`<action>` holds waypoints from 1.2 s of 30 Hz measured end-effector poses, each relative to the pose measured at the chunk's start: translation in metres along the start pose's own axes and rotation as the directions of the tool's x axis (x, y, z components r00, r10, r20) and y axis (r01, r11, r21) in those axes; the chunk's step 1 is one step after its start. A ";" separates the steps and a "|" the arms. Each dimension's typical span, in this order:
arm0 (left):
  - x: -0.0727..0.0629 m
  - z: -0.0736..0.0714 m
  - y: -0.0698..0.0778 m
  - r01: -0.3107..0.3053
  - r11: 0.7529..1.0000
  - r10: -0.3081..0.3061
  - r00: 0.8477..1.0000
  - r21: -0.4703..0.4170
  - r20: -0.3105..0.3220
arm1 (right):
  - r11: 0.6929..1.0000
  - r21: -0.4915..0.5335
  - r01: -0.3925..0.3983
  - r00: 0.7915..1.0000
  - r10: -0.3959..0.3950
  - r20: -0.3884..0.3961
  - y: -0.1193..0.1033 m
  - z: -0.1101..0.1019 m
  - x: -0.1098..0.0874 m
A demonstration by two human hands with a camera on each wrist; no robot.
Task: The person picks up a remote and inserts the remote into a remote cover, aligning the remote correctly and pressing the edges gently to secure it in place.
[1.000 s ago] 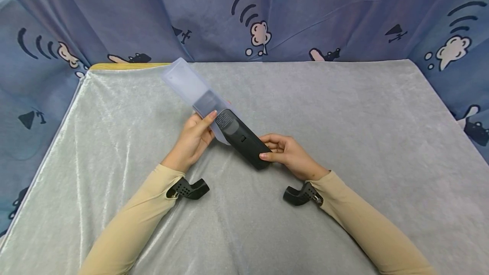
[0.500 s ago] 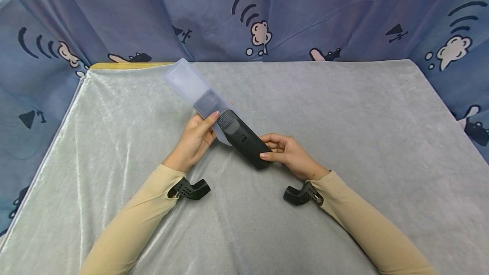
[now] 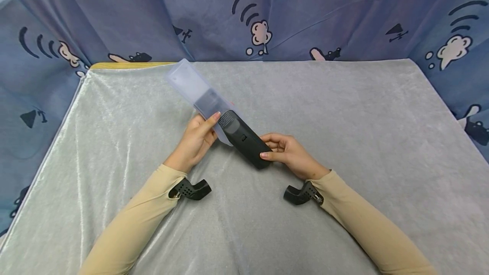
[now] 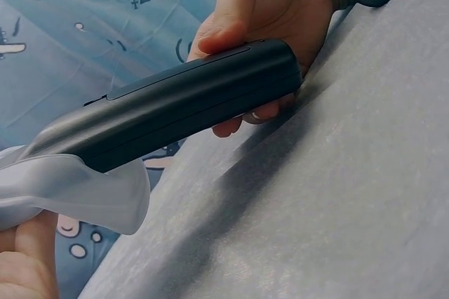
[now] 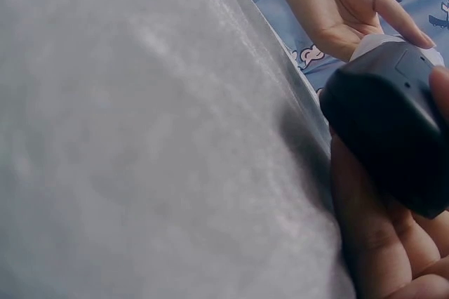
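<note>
A black remote control (image 3: 246, 139), its back with the battery cover facing up, lies slantwise in the air between my hands. Its upper end is inside the mouth of a translucent soft sleeve (image 3: 187, 77), and a dark part shows through the sleeve wall. My left hand (image 3: 195, 139) pinches the sleeve near its mouth, thumb on top. With thumb and fingers, my right hand (image 3: 288, 154) grips the remote's lower end. In the left wrist view the sleeve's loose lip (image 4: 105, 194) flares out around the remote (image 4: 182, 102). The right wrist view shows the remote's bare end (image 5: 393, 123) close up.
A grey velvety cloth (image 3: 344, 109) covers the table. A patterned blue curtain (image 3: 324, 12) hangs behind and at the sides. A yellow strip (image 3: 130, 65) shows at the far left edge. Black camera mounts (image 3: 195, 189) sit on both wrists.
My left hand and the sleeve have shifted slightly to the right, and the remote's upper end has moved a little with them. My right hand has stayed almost still.
</note>
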State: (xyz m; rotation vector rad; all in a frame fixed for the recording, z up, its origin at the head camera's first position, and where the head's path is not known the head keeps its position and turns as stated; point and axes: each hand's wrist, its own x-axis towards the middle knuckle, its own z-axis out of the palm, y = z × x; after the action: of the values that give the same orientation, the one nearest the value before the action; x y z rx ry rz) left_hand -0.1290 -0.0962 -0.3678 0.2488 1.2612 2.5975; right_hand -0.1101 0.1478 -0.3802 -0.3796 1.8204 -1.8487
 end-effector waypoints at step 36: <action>-0.002 0.001 -0.002 0.019 0.999 -0.018 0.999 -0.034 0.050 | 1.000 0.024 -0.006 1.000 0.006 -0.002 -0.002 0.001 0.000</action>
State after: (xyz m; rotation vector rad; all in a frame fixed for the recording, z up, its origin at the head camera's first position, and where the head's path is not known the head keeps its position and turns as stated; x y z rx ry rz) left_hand -0.1269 -0.0945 -0.3685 0.2922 1.1950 2.5787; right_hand -0.1097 0.1473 -0.3781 -0.3639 1.7972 -1.8656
